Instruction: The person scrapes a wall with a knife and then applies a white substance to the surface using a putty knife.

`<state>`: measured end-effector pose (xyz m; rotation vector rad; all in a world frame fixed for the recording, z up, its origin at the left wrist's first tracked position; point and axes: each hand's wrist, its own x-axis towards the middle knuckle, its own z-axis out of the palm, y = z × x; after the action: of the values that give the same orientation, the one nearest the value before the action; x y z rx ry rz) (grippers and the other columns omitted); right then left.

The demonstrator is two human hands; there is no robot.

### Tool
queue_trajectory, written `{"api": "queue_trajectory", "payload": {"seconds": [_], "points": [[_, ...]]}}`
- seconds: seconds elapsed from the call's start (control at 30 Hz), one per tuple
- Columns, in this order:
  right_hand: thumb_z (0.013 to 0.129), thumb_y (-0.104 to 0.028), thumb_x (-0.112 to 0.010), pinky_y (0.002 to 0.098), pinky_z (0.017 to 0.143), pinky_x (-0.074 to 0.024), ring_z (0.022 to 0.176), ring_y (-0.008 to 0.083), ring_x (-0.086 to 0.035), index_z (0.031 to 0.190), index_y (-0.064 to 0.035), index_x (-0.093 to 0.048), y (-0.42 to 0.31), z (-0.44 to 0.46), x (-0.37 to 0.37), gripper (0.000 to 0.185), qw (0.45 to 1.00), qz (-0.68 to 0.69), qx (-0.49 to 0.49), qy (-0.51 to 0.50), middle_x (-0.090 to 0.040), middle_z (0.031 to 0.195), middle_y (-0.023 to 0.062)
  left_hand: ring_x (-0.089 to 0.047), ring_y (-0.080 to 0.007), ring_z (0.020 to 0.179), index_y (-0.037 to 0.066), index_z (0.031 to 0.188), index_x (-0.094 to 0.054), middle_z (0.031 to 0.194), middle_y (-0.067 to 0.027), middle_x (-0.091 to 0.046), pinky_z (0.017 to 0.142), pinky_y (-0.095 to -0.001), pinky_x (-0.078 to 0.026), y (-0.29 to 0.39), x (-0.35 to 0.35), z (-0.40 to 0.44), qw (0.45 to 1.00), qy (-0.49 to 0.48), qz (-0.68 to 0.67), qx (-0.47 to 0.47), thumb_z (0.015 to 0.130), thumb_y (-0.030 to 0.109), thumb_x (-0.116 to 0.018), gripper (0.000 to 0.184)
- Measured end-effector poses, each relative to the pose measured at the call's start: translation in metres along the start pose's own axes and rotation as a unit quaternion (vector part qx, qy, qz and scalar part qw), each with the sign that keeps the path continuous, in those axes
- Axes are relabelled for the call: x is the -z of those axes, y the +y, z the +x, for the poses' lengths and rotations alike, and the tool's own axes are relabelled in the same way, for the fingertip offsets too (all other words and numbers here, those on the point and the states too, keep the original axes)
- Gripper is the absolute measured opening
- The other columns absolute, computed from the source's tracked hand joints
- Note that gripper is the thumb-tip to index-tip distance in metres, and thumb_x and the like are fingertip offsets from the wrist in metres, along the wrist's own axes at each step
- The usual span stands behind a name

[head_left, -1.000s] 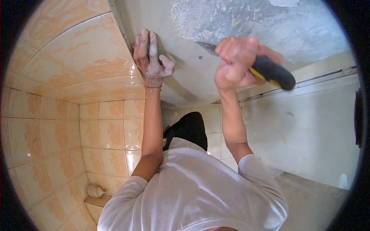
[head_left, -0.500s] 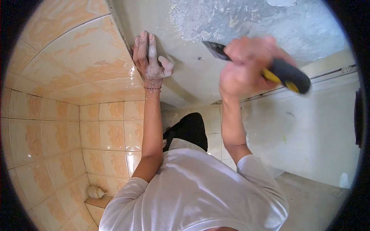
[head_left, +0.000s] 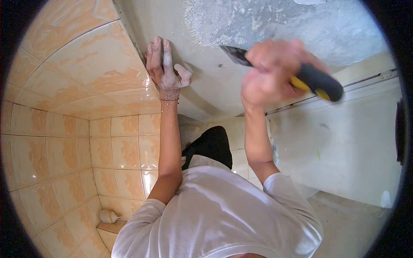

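My right hand (head_left: 275, 71) is wrapped round the black and yellow handle of a scraper (head_left: 320, 81); motion blurs the hand a little. The scraper's dark blade points up and left, its tip at the lower edge of a rough, bare grey patch (head_left: 258, 21) on the wall. My left hand (head_left: 165, 71), dusted white, rests against the smooth painted wall (head_left: 202, 81) beside the tile edge. Its fingers are stretched out and hold nothing. Between the two hands the paint shows a small dark mark (head_left: 221, 66).
Glossy cream and orange tiles (head_left: 77, 64) cover the walls at the left. A pale round object (head_left: 108, 216) sits on a small corner ledge at the lower left. Along the right runs a white frame (head_left: 335, 92) with a dark groove.
The scraper and my right hand have shifted slightly left in the view. My left hand stays on the wall, while the whole view has moved a little.
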<state>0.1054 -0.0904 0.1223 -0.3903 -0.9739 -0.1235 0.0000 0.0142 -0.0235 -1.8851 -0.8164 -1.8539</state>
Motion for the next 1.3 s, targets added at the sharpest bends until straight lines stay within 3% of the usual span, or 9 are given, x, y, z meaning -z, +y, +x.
{"api": "queue_trajectory", "payload": {"seconds": [0.17,0.3,0.43,0.57,0.6,0.77,1.17,1.2,1.3], "points": [[0.091,-0.011,-0.053,0.0251,0.029,-0.0187,0.035,0.0076,-0.019,0.091,-0.0096,-0.033,0.027,-0.017,0.004,0.019,0.997,-0.072,-0.016,-0.014,-0.029,0.048,-0.0008,-0.04,-0.039,0.124,-0.004,0.129,-0.048,0.135,-0.0241,-0.043,0.105,-0.0509,-0.033,0.002,0.0,0.0,1.0,0.006,-0.008,-0.002,0.089,0.036,-0.033,0.059],[0.09,-0.008,-0.05,0.0264,0.031,-0.0221,0.035,0.0073,-0.021,0.09,-0.0102,-0.032,-0.003,-0.005,0.005,0.019,0.996,0.066,0.056,-0.001,-0.027,0.048,-0.0013,-0.039,-0.0386,0.124,-0.004,0.13,-0.048,0.135,-0.0233,-0.043,0.105,-0.0515,-0.032,0.0,-0.003,0.001,1.0,0.015,-0.021,0.0,0.086,0.032,-0.036,0.058],[0.092,-0.012,-0.047,0.0252,0.031,-0.0166,0.036,0.0062,-0.017,0.082,-0.0126,-0.031,0.024,-0.018,-0.008,0.018,0.998,-0.01,-0.029,0.055,-0.023,0.045,-0.0018,-0.039,-0.0384,0.124,-0.004,0.13,-0.047,0.135,-0.0231,-0.043,0.106,-0.0515,-0.032,0.002,-0.001,0.002,0.999,0.018,-0.029,-0.003,0.08,0.025,-0.04,0.059],[0.091,-0.008,-0.049,0.026,0.033,-0.0192,0.035,0.0063,-0.018,0.089,-0.0115,-0.03,-0.007,-0.008,0.009,0.019,0.991,0.117,-0.037,-0.053,-0.024,0.046,-0.0016,-0.039,-0.0387,0.124,-0.003,0.131,-0.047,0.135,-0.0232,-0.043,0.106,-0.0512,-0.031,0.0,-0.004,0.001,0.999,0.019,-0.027,-0.003,0.08,0.026,-0.04,0.059],[0.092,-0.008,-0.049,0.0256,0.033,-0.0208,0.035,0.0066,-0.02,0.093,-0.0102,-0.031,-0.005,-0.009,0.002,0.018,0.998,0.051,0.031,0.028,-0.025,0.047,-0.0012,-0.039,-0.0388,0.124,-0.003,0.131,-0.047,0.135,-0.0232,-0.043,0.106,-0.0512,-0.031,0.001,-0.003,0.0,1.0,0.017,-0.021,0.001,0.08,0.026,-0.04,0.058],[0.092,-0.011,-0.045,0.0254,0.031,-0.0199,0.034,0.007,-0.02,0.092,-0.0122,-0.033,0.023,-0.029,0.004,0.012,1.0,-0.016,-0.026,0.0,-0.025,0.046,-0.0017,-0.039,-0.0389,0.124,-0.003,0.131,-0.047,0.135,-0.0232,-0.043,0.106,-0.0512,-0.031,0.005,-0.001,0.003,0.999,0.014,-0.029,-0.001,0.08,0.026,-0.039,0.059],[0.087,-0.005,-0.05,0.027,0.027,-0.0238,0.031,0.0089,-0.022,0.087,-0.0074,-0.032,0.03,0.006,0.019,0.018,0.966,-0.08,0.244,-0.021,-0.029,0.044,0.0014,-0.038,-0.0383,0.125,-0.004,0.13,-0.048,0.135,-0.0234,-0.043,0.106,-0.0517,-0.032,0.0,-0.001,-0.001,1.0,0.013,-0.014,-0.001,0.083,0.028,-0.037,0.058],[0.087,-0.007,-0.051,0.0264,0.028,-0.0235,0.033,0.0088,-0.025,0.092,-0.0085,-0.033,0.011,-0.011,-0.005,0.019,0.997,-0.025,0.051,0.056,-0.031,0.045,0.0013,-0.039,-0.0384,0.124,-0.004,0.13,-0.048,0.135,-0.0235,-0.043,0.106,-0.0518,-0.032,0.0,-0.001,-0.001,1.0,0.011,-0.014,-0.002,0.083,0.028,-0.037,0.057],[0.086,-0.006,-0.05,0.0261,0.028,-0.022,0.033,0.0088,-0.026,0.093,-0.0096,-0.034,0.003,-0.004,-0.004,0.018,0.999,0.002,0.017,0.044,-0.031,0.045,0.0009,-0.039,-0.0387,0.124,-0.004,0.13,-0.048,0.135,-0.0237,-0.043,0.106,-0.052,-0.031,0.001,-0.003,0.0,1.0,0.013,-0.014,-0.007,0.083,0.028,-0.037,0.057]]}}
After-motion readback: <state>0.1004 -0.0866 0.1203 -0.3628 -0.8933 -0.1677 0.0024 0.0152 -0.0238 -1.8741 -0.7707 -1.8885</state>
